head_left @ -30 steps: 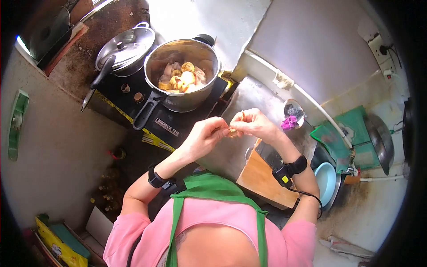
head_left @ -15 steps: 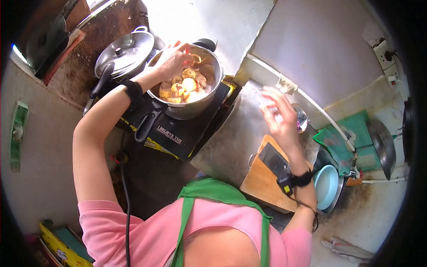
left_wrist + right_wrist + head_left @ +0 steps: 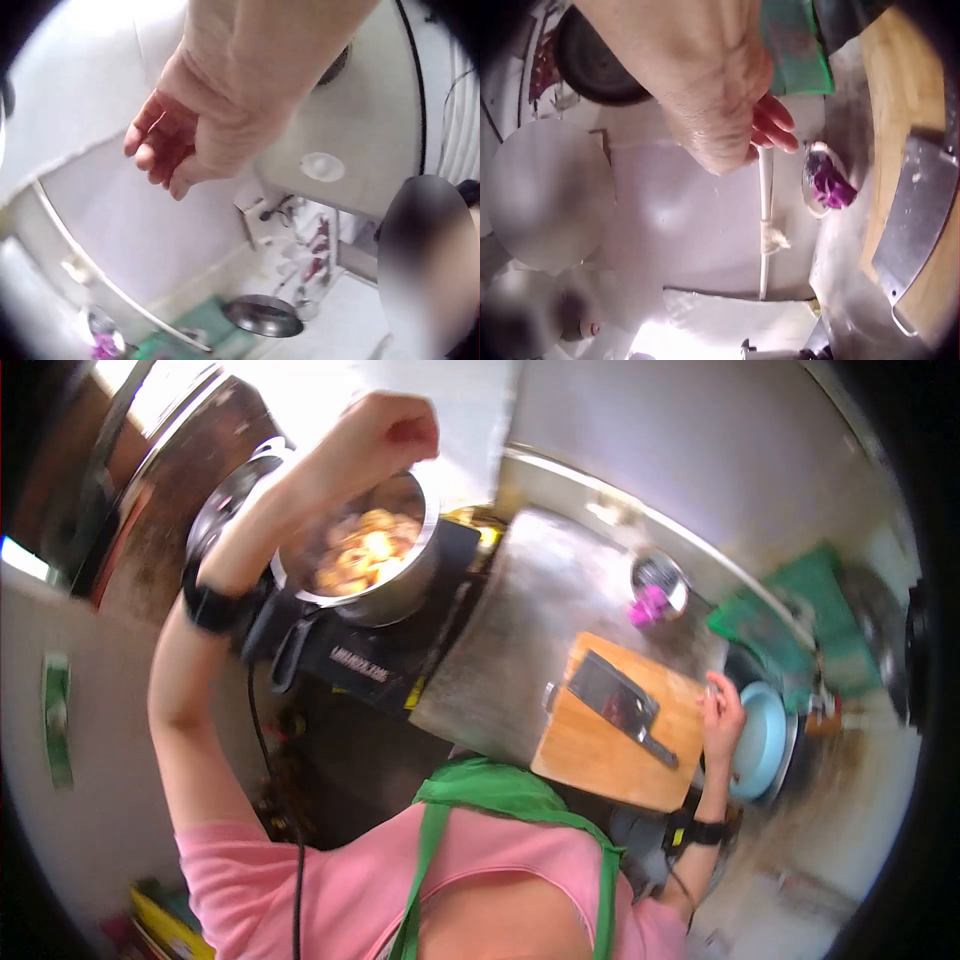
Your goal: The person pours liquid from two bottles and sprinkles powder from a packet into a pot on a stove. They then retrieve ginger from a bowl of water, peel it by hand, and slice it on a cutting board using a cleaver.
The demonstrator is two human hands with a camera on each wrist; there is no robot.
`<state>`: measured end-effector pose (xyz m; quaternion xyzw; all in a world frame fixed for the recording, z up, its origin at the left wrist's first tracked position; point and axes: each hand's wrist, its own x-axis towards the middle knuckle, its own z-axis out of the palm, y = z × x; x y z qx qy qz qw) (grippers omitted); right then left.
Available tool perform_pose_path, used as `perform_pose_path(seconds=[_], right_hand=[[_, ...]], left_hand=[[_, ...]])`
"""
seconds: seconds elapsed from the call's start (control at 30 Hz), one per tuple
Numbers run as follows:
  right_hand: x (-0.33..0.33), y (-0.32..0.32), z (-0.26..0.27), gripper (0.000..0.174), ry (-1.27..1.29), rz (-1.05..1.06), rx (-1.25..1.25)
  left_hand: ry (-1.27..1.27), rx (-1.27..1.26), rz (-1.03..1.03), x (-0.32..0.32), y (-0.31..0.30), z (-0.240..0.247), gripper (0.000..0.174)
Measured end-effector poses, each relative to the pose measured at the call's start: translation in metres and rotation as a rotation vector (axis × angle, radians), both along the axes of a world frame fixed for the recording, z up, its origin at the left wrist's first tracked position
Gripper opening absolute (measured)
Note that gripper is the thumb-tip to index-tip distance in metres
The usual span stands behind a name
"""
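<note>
The left hand [image 3: 385, 438] is raised above the far side of a steel pot [image 3: 405, 592], which contains yellowish and pinkish food pieces [image 3: 372, 552]. In the left wrist view the left hand [image 3: 176, 139] has loosely bent fingers and no visible object in them. Beside the right edge of a wooden board [image 3: 580, 755] hangs the right hand [image 3: 722, 722], close to a light blue basin [image 3: 762, 745]. The right hand [image 3: 731, 120] also shows relaxed, slightly bent fingers in its wrist view, holding nothing visible. A cleaver [image 3: 612, 698] lies on the board.
A lidded pan [image 3: 225, 505] stands left of the pot, partly behind the left forearm. The pot's black handle [image 3: 292, 650] projects toward the body. By the wall are a small metal bowl [image 3: 662, 572] with a purple item [image 3: 650, 606] and green sheeting [image 3: 770, 635].
The hands were together, then parted. The left went over the pot and has risen above its far side; the right has moved down to the board's right edge. The head view has shifted.
</note>
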<state>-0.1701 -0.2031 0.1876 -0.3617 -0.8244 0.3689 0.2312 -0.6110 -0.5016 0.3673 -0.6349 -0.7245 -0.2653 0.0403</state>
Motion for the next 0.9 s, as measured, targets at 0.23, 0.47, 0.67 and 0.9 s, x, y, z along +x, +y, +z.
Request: perform_pose_path(seconds=[0.23, 0.47, 0.67, 0.9], right_hand=[[0.177, 0.085, -0.049, 0.013, 0.031, -0.385, -0.054], [0.352, 0.239, -0.153, 0.024, -0.174, -0.467, -0.415], [0.359, 0.298, -0.229, 0.04, -0.9, 0.204, -0.286], [0.365, 0.318, -0.263, 0.019, -0.727, 0.166, 0.054]], left_hand=[[-1.012, -0.216, -0.113, 0.202, 0.094, -0.12, 0.016], [-1.393, -0.267, 0.064, 0.346, 0.177, -0.238, 0.011], [-1.494, -0.638, -0.236, 0.476, 0.338, -0.229, 0.038], [-1.633, -0.96, -0.019, 0.602, 0.518, -0.383, 0.052]])
